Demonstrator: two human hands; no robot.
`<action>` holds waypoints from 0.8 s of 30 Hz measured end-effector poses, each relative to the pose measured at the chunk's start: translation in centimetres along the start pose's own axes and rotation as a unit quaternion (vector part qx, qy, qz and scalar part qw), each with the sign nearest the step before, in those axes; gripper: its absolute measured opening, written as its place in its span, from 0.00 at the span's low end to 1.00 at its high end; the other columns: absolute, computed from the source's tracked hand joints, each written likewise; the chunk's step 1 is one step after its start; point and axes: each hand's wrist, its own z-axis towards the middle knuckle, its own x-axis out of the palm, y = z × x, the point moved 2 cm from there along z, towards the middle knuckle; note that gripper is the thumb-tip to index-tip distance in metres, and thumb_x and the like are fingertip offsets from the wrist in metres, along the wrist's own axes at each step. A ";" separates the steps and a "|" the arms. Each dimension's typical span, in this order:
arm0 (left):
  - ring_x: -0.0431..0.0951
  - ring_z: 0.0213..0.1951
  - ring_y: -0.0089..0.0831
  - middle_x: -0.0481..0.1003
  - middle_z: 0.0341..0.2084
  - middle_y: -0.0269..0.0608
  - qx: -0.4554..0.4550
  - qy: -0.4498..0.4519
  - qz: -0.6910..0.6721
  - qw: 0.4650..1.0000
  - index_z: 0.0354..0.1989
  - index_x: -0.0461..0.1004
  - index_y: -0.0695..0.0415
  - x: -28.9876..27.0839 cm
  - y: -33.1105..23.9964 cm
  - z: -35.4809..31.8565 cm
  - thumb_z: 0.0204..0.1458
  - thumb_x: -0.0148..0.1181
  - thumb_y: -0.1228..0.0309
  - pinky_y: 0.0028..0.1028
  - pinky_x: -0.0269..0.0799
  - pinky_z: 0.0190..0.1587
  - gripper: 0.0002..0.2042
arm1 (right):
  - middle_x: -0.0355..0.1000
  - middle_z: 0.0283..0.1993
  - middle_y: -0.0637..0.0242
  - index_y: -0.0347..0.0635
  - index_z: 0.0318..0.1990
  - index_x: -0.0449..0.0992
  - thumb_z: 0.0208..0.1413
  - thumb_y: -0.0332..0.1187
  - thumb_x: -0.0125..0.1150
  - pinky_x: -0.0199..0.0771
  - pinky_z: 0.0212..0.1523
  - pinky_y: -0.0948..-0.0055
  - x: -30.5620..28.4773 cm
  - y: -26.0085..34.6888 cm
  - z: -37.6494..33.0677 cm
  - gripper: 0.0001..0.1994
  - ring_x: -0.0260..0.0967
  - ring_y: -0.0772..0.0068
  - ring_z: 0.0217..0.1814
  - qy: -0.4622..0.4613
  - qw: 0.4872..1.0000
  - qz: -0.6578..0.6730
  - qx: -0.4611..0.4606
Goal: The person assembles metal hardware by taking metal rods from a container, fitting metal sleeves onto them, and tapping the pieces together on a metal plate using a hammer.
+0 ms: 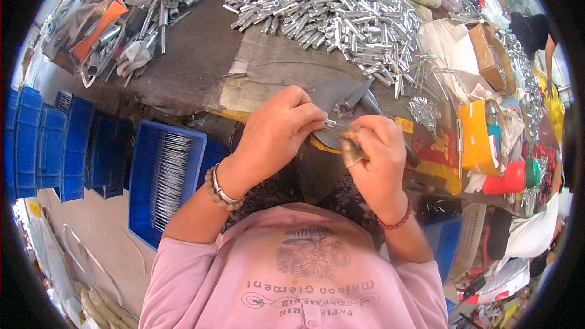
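My left hand (277, 131) pinches a small silver metal tube (329, 124) between thumb and fingers, just above the near edge of the worktable. My right hand (375, 152) meets it from the right, fingers closed around a small brownish piece (351, 149) and touching the tube's end. Both hands hover over a dark round metal plate (341, 100) with a small fitting at its middle. A large heap of similar silver tubes (329, 9) covers the table beyond the hands. A bead bracelet and metal bangle sit on my left wrist, a red cord on the right.
A blue crate (161, 176) holding rows of thin metal rods stands at lower left, with stacked blue crates (49, 146) further left. Hand tools and gloves (122, 36) lie at the table's far left. A yellow box (478, 137), a red bottle (506, 178) and a cardboard box (490, 55) sit to the right.
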 end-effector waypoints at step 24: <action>0.81 0.39 0.47 0.78 0.36 0.43 -0.008 0.001 0.030 1.000 0.42 0.86 0.55 0.1 -0.1 1.4 0.55 0.74 0.76 0.41 0.77 0.41 0.07 | 0.72 0.44 0.66 0.47 0.38 0.81 0.53 0.34 0.73 0.72 0.46 0.57 1.1 1.1 -0.7 0.08 0.73 0.60 0.45 0.040 0.998 -0.049 -0.020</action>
